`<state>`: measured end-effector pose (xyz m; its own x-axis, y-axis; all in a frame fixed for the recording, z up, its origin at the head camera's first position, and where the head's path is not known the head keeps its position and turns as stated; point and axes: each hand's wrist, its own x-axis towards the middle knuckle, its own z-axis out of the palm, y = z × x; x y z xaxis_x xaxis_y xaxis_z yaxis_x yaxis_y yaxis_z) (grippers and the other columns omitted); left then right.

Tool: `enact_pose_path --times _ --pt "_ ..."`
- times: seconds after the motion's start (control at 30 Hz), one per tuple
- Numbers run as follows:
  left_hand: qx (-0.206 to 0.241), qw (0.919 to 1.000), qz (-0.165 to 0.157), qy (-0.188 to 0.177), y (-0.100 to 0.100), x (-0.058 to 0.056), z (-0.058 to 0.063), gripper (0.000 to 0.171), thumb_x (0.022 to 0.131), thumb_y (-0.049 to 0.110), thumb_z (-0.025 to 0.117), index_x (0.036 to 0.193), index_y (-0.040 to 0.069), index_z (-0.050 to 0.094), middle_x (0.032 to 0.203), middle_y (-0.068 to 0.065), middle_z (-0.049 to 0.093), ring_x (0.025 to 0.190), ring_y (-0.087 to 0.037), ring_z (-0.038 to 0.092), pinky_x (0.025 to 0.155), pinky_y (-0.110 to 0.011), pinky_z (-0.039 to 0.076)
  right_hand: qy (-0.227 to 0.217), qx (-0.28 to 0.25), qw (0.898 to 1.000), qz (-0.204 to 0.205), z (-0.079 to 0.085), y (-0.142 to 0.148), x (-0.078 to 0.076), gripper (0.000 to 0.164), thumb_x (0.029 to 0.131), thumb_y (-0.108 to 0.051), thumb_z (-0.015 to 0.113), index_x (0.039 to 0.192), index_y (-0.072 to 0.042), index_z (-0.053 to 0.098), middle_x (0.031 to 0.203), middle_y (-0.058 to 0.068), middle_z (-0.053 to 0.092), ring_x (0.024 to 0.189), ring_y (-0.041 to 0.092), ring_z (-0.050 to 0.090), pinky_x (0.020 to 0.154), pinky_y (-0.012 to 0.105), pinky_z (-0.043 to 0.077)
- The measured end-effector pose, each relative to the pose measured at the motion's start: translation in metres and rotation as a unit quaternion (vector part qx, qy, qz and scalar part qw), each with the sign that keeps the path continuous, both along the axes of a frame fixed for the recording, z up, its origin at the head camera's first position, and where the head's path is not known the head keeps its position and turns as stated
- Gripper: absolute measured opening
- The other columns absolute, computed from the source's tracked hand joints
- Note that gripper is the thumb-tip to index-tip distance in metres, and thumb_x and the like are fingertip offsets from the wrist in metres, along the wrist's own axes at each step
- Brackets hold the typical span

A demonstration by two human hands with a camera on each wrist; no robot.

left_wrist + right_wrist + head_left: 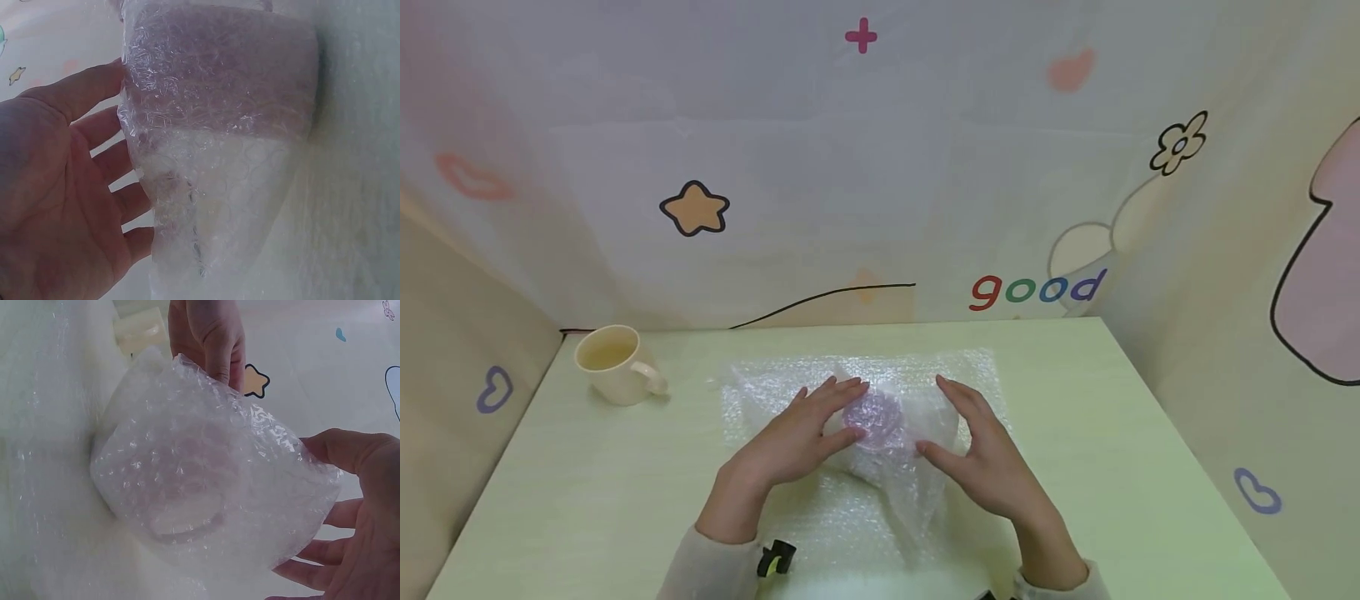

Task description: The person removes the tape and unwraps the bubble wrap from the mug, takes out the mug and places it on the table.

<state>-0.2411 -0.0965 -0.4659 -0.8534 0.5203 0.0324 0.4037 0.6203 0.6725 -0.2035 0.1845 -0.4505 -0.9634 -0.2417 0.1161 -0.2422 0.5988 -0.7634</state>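
Observation:
A lilac, round, cup-shaped thing [876,417] sits wrapped in bubble wrap, its outline blurred by the layers. In the left wrist view, bubble wrap [206,181] drapes over its lilac side. My left hand [793,433] touches the wrap on the left with fairly straight fingers and thumb. On the right, my right hand [988,454] has its thumb and fingers spread at a loose flap. The right wrist view has that hand [350,512] touching the flap's edges, with the wrapped thing [187,469] beside it and the left hand [209,337] beyond.
A cream mug [617,367] stands at the table's back left, handle toward the right. The bubble wrap sheet [977,371] spreads flat on the pale table [1112,467] beneath the hands. Printed cloth walls [880,167] close off the back and sides.

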Motion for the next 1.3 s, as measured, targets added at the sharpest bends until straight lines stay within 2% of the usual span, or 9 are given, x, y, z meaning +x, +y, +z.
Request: enact_pose_path --times 0.1,0.2,0.4,0.67,0.97,1.07,1.2,1.3 --pt "-0.001 1.0000 -0.001 -0.001 0.000 -0.001 -0.001 0.064 0.103 0.040 0.063 0.161 0.032 0.038 0.168 -0.001 0.038 0.160 -0.034 0.021 0.127 -0.067 0.009 0.000 -0.003 1.000 -0.002 -0.001 0.003 0.001 0.081 0.091 -0.030 0.081 0.160 -0.023 0.038 0.163 0.007 0.038 0.151 0.037 0.038 0.118 0.066 0.036" --pt "-0.009 0.9999 -0.009 0.004 0.001 -0.001 -0.001 0.058 0.104 0.038 0.061 0.158 0.038 0.042 0.168 -0.004 0.037 0.160 -0.036 0.020 0.125 -0.070 0.009 0.001 -0.001 1.000 -0.006 0.000 0.005 0.003 0.080 0.092 -0.029 0.079 0.160 -0.021 0.038 0.164 0.008 0.038 0.152 0.038 0.037 0.118 0.067 0.035" --pt "-0.025 0.9995 -0.015 0.013 0.003 0.000 -0.001 0.048 0.106 0.036 0.059 0.153 0.036 0.050 0.168 -0.007 0.036 0.160 -0.038 0.020 0.124 -0.072 0.010 0.003 -0.003 1.000 -0.014 -0.001 0.013 0.009 0.077 0.095 -0.023 0.075 0.161 -0.019 0.036 0.167 0.008 0.036 0.156 0.036 0.032 0.121 0.065 0.031" --pt "-0.022 0.9995 -0.019 0.013 0.003 0.001 -0.001 0.049 0.107 0.034 0.058 0.155 0.034 0.049 0.168 -0.008 0.035 0.160 -0.039 0.021 0.124 -0.072 0.010 0.001 -0.018 1.000 -0.015 -0.001 0.024 0.016 0.066 0.103 -0.015 0.063 0.162 -0.022 0.035 0.168 0.005 0.036 0.154 0.033 0.035 0.115 0.061 0.042" --pt "-0.018 0.9996 -0.021 0.007 0.003 0.000 0.000 0.049 0.106 0.034 0.058 0.154 0.035 0.049 0.168 -0.008 0.035 0.160 -0.037 0.022 0.125 -0.071 0.008 -0.017 -0.011 0.999 -0.047 -0.001 0.037 0.028 0.059 0.108 -0.014 0.053 0.162 -0.028 0.034 0.166 0.005 0.040 0.142 0.038 0.050 0.108 0.056 0.048" --pt "-0.019 0.9996 -0.019 0.004 0.003 0.000 -0.001 0.049 0.106 0.034 0.059 0.154 0.036 0.049 0.169 -0.006 0.035 0.160 -0.037 0.022 0.125 -0.071 0.008 -0.032 -0.019 0.997 -0.066 -0.002 0.042 0.032 0.059 0.107 -0.014 0.053 0.161 -0.032 0.037 0.162 0.007 0.045 0.132 0.038 0.058 0.102 0.050 0.052" --pt "-0.018 0.9997 -0.017 0.001 0.003 0.000 -0.001 0.049 0.106 0.034 0.059 0.154 0.036 0.049 0.169 -0.006 0.034 0.159 -0.037 0.023 0.125 -0.071 0.007 -0.047 -0.034 0.994 -0.091 -0.003 0.046 0.034 0.057 0.106 -0.014 0.054 0.158 -0.036 0.041 0.154 0.008 0.054 0.122 0.033 0.066 0.088 0.034 0.057" --pt "-0.014 0.9997 -0.019 0.000 0.003 0.000 -0.001 0.049 0.106 0.033 0.059 0.154 0.035 0.049 0.169 -0.006 0.034 0.159 -0.037 0.023 0.125 -0.071 0.007 -0.049 -0.039 0.993 -0.103 -0.005 0.050 0.036 0.056 0.106 -0.013 0.055 0.156 -0.036 0.043 0.151 0.008 0.057 0.124 0.030 0.066 0.083 0.026 0.054"
